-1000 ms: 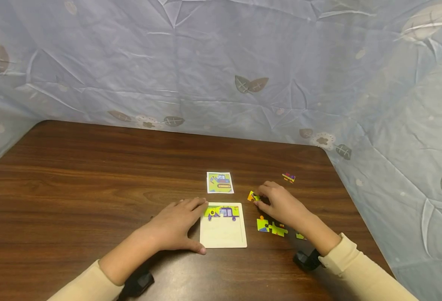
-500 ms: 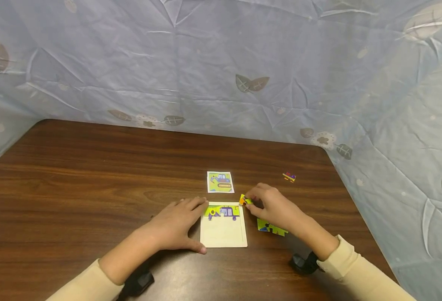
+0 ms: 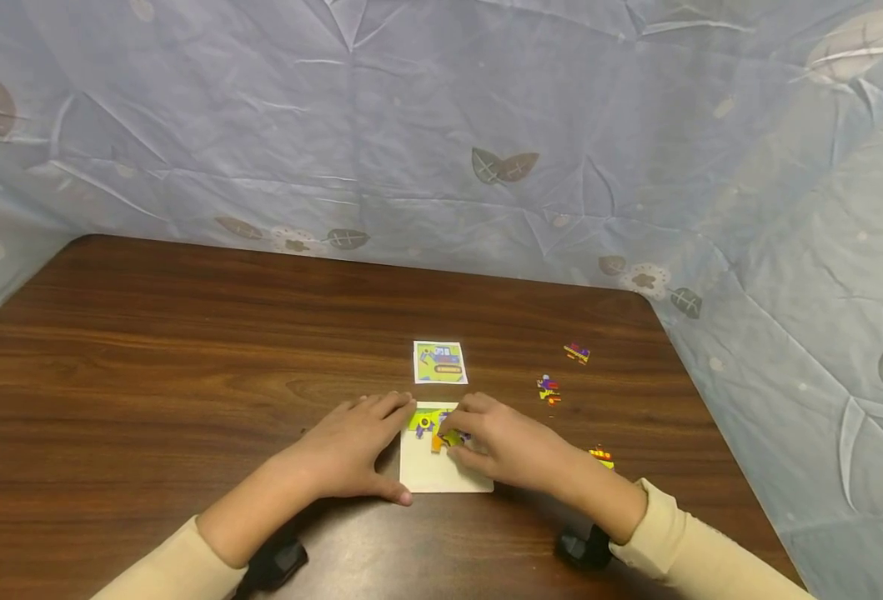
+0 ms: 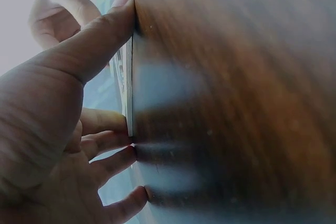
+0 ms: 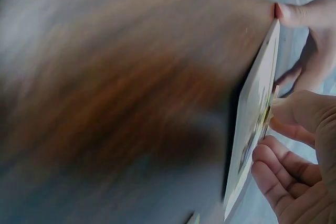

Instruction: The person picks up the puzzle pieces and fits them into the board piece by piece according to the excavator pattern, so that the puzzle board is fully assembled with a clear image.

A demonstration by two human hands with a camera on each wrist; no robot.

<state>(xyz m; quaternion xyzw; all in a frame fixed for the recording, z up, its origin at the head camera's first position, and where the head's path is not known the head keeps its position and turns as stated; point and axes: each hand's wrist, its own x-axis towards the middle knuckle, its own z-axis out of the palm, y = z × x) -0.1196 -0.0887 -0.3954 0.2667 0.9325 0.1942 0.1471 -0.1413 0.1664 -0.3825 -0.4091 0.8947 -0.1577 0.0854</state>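
A white puzzle tray (image 3: 429, 471) lies on the brown table (image 3: 186, 350), with a strip of green and purple pieces (image 3: 420, 420) fitted along its top. My left hand (image 3: 358, 442) lies flat against the tray's left edge, fingers straight and thumb at the lower left corner. My right hand (image 3: 486, 442) reaches over the tray from the right and pinches an orange-yellow puzzle piece (image 3: 441, 438) just below the fitted strip. The left wrist view shows the thumb (image 4: 113, 17) touching the tray edge (image 4: 129, 87). In the right wrist view the fingers (image 5: 286, 111) sit at the tray's face (image 5: 254, 108).
A small picture card (image 3: 438, 362) of a digger lies just beyond the tray. Loose pieces lie to the right: one (image 3: 549, 389) near the middle right, one (image 3: 577, 352) farther back, one (image 3: 601, 455) by my right forearm. A pale blue leaf-patterned sheet (image 3: 441, 125) hangs behind the table.
My right hand has carried the orange-yellow piece left from the loose pieces to over the tray. A loose piece it had covered now shows. The left hand has stayed put.
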